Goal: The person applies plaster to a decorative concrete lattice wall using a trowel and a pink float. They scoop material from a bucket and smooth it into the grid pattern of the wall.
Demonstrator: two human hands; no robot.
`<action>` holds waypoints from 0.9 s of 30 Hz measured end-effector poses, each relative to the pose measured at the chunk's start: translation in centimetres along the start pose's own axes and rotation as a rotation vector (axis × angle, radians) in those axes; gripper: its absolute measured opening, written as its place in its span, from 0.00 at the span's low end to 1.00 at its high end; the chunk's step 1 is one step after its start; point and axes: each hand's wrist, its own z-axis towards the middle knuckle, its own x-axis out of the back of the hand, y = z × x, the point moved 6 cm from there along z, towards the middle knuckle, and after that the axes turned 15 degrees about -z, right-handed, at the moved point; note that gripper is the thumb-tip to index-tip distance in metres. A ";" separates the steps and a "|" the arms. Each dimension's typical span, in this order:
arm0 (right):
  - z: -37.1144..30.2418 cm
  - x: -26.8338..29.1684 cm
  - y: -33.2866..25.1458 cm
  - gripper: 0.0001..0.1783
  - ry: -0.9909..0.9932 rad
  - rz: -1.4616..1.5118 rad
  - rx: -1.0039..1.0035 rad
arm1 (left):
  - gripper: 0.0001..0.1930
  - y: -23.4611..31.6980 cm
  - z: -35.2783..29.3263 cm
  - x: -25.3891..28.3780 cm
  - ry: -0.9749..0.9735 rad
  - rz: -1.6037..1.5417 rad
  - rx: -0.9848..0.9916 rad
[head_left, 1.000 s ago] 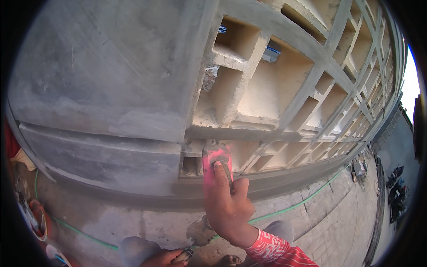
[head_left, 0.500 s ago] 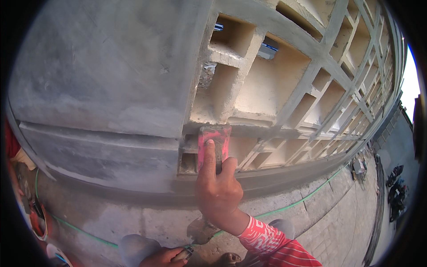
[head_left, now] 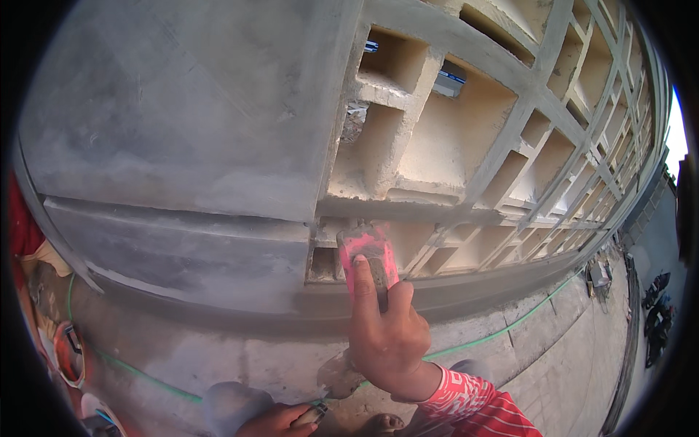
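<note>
My right hand [head_left: 389, 339] grips a small pink float [head_left: 364, 244] smeared with grey mortar, one finger stretched along its back. The float is tilted in front of the small lower openings of a pale breeze-block screen [head_left: 444, 138], just below a grey mortar band [head_left: 429, 212]. Whether it touches the wall I cannot tell. Low in the view, my left hand [head_left: 273, 422] is closed around a handle, partly cut off by the lower edge. Beyond that handle lies a rounded, mortar-brown shape [head_left: 339, 375], which looks like a trowel blade.
Smooth grey plaster [head_left: 182, 109] covers the wall on the left. A green hose [head_left: 502, 331] runs along the paving at the wall's foot. An orange bucket [head_left: 70, 357] stands at the lower left, with a white container [head_left: 98, 415] beside it. Motorbikes [head_left: 657, 320] stand far right.
My right hand has drawn the float down from the mortar band and slightly to the right, and the float now leans. The view has shifted a little. My left hand keeps its hold.
</note>
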 end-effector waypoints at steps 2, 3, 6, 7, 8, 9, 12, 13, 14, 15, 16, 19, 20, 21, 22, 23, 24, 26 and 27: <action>1.9 0.8 0.3 0.32 0.148 -0.128 0.146 | 0.06 0.3 0.4 0.0 -0.037 0.102 -0.157; 2.9 0.1 0.2 0.32 0.191 -0.206 0.229 | 0.06 -0.4 0.4 -0.1 -0.017 0.045 -0.048; 3.4 -1.6 1.0 0.32 0.211 -0.351 0.397 | 0.08 -1.1 -0.1 -0.2 0.006 -0.028 0.129; 3.2 -2.0 1.5 0.32 0.200 -0.381 0.441 | 0.08 0.0 0.0 0.1 -0.015 0.007 0.091; 3.1 -2.2 2.7 0.32 0.168 -0.423 0.458 | 0.09 0.7 0.2 0.1 -0.040 0.036 0.050; 2.8 -2.5 3.9 0.32 0.135 -0.459 0.474 | 0.09 0.5 0.2 0.1 -0.031 0.056 0.030; 1.6 -2.5 6.9 0.32 -0.027 -0.469 0.437 | 0.11 -0.4 0.3 0.0 0.008 0.109 -0.033; 1.5 -2.4 7.5 0.32 -0.090 -0.462 0.409 | 0.12 -0.7 0.3 -0.1 0.023 0.118 -0.062; 1.6 -1.5 7.1 0.32 -0.032 -0.440 0.441 | 0.12 -0.8 0.4 -0.1 0.036 0.135 -0.090; 1.8 -0.5 6.4 0.32 0.025 -0.418 0.473 | 0.13 -0.9 0.6 -0.1 0.033 0.139 -0.141; 1.8 0.1 5.4 0.33 0.082 -0.396 0.504 | 0.13 -1.1 0.8 -0.1 0.030 0.142 -0.192; 3.9 -0.7 2.6 0.35 0.139 -0.371 0.597 | 0.13 -1.4 1.3 -0.1 -0.023 0.133 -0.092; 4.4 -1.3 2.2 0.35 0.136 -0.365 0.631 | 0.13 -1.3 1.3 0.0 -0.032 0.122 -0.015; 4.2 -1.5 2.3 0.40 0.163 -0.469 0.659 | 0.13 -1.0 1.2 0.0 -0.019 0.098 0.030; 4.2 -1.7 3.1 0.39 0.113 -0.490 0.630 | 0.12 -0.5 1.2 -0.2 -0.005 0.075 0.074; 4.0 -1.8 3.9 0.39 0.067 -0.496 0.611 | 0.12 -0.2 1.0 -0.3 0.020 0.040 0.126; 3.7 -2.2 5.0 0.38 0.018 -0.502 0.597 | 0.12 0.1 1.0 -0.4 0.018 0.060 0.095; 2.8 -3.2 8.1 0.35 0.010 -0.555 0.620 | 0.12 0.7 1.2 -0.5 -0.001 0.104 0.022; 2.5 -3.5 9.5 0.35 -0.018 -0.562 0.610 | 0.12 0.9 1.1 -0.5 -0.022 0.091 0.024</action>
